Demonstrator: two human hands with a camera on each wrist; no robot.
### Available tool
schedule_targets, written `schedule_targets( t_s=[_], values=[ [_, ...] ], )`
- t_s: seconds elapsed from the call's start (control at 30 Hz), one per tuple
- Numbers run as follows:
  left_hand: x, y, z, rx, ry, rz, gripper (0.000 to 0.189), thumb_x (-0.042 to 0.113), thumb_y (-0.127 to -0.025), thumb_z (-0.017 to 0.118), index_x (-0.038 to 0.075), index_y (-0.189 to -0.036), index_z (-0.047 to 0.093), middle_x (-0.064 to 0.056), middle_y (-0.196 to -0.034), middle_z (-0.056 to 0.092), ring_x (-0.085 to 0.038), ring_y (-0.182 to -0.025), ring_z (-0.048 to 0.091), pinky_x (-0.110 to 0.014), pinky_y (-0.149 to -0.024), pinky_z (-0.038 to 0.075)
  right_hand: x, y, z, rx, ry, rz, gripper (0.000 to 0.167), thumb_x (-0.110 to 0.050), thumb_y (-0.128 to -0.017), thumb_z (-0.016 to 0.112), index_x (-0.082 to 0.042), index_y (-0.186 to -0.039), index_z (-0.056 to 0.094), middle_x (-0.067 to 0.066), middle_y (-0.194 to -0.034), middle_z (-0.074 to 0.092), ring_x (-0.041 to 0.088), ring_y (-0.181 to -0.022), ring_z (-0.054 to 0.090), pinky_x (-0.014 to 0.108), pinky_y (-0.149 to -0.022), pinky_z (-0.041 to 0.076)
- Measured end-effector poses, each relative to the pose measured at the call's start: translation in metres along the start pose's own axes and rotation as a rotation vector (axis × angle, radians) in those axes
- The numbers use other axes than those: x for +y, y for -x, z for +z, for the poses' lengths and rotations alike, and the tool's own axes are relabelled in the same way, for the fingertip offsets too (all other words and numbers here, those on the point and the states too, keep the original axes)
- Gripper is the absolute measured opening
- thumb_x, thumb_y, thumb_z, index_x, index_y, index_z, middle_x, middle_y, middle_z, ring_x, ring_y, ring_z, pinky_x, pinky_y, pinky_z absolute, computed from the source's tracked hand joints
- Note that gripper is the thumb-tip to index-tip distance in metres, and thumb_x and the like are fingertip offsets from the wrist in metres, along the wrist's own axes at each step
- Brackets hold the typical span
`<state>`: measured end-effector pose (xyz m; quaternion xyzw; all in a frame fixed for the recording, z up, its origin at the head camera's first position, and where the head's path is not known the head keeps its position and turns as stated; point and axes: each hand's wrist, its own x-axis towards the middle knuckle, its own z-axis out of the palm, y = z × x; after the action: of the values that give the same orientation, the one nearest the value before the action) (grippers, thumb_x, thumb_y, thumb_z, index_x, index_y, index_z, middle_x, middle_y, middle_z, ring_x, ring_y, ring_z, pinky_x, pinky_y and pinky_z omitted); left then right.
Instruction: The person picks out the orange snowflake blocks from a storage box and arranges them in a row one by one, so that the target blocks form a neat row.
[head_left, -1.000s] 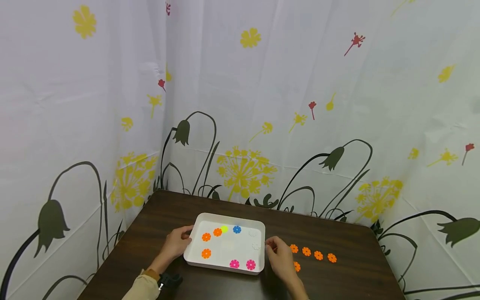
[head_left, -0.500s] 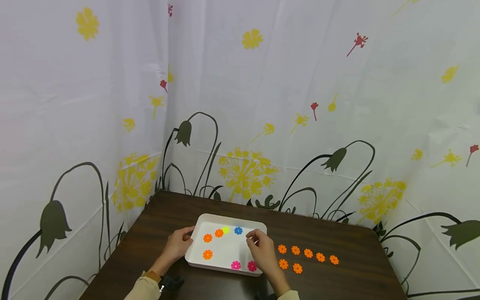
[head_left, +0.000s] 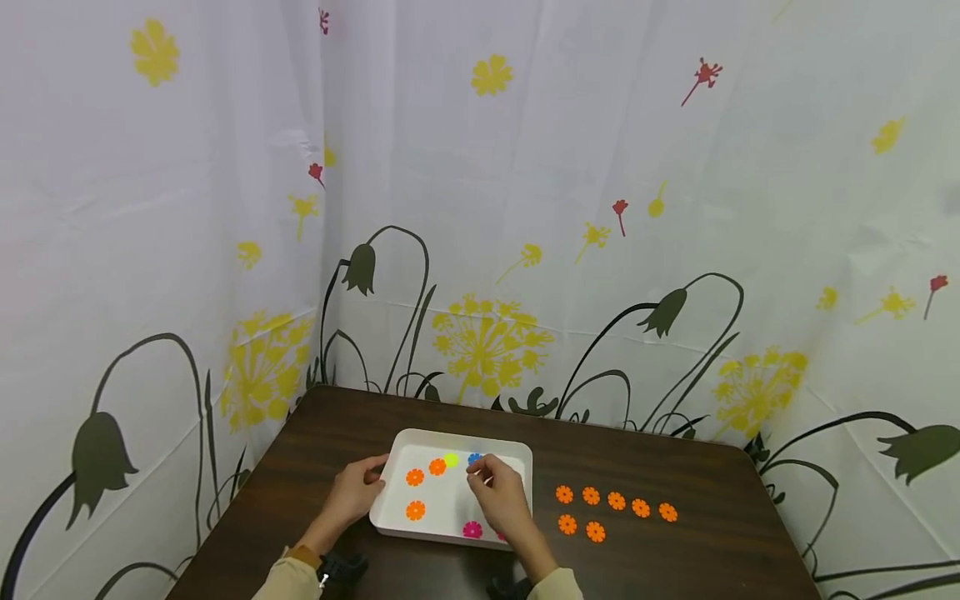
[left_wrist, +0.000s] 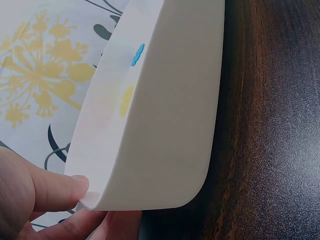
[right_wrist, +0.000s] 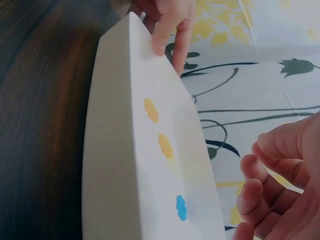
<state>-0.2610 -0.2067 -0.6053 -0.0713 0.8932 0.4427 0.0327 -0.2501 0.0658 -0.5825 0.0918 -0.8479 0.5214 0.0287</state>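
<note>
- Centrally, flower discs [head_left: 416,510] lie inside the white tray [head_left: 442,492] on the table [head_left: 705,483].
- Left hand [head_left: 355,490] pinches the tray's left rim.
- Right hand [head_left: 501,498] hovers above it, fingers bent; cannot tell whether they pinch anything.
- Rightward, seven orange discs [head_left: 617,501].

A white curtain [head_left: 420,150] hangs in front of me with soft vertical folds, and it turns a corner at the left. On the cloth are printed yellow flowers [head_left: 491,340], smaller red blossoms [head_left: 706,73] and dark green bells [head_left: 362,267], which bow on long curved stems [head_left: 427,250]. Close before it stands the counter [head_left: 697,558], of dark brown wood-like grain, with rounded far corners. The light is pale and shines softly on its surface.
</note>
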Motion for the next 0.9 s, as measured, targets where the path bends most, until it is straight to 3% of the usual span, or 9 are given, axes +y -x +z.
schedule_targets(
  t_s=[0.17,0.53,0.9],
  values=[
    [0.003,-0.002,-0.002,0.001,0.002,0.024,0.048,-0.003,-0.096,0.067,-0.003,-0.143,0.062,-0.022,-0.109,0.071,-0.025,-0.086,0.064,-0.037,-0.071,0.059,0.005,-0.005,0.01,-0.034,0.036,0.005,0.003,-0.011,-0.096,0.072,-0.009,-0.098,0.073,-0.002,-0.079,0.061,0.009,-0.066,0.05,0.022,-0.059,0.044],
    [-0.003,0.0,0.004,-0.01,0.012,0.0,0.049,-0.002,-0.096,0.067,-0.003,-0.145,0.061,-0.023,-0.113,0.07,-0.025,-0.087,0.064,-0.039,-0.074,0.061,0.004,-0.009,0.035,-0.171,0.07,0.05,0.008,-0.009,-0.092,0.079,-0.008,-0.097,0.073,-0.005,-0.077,0.059,0.01,-0.067,0.049,0.023,-0.057,0.041],
    [0.0,-0.002,-0.001,-0.015,-0.004,0.029,0.048,-0.003,-0.095,0.066,-0.004,-0.143,0.061,-0.026,-0.113,0.071,-0.027,-0.089,0.066,-0.04,-0.074,0.061,-0.011,-0.01,0.055,-0.263,0.095,0.074,0.014,-0.01,-0.087,0.083,-0.006,-0.098,0.075,-0.002,-0.075,0.058,0.013,-0.065,0.048,0.025,-0.058,0.039]
  ],
)
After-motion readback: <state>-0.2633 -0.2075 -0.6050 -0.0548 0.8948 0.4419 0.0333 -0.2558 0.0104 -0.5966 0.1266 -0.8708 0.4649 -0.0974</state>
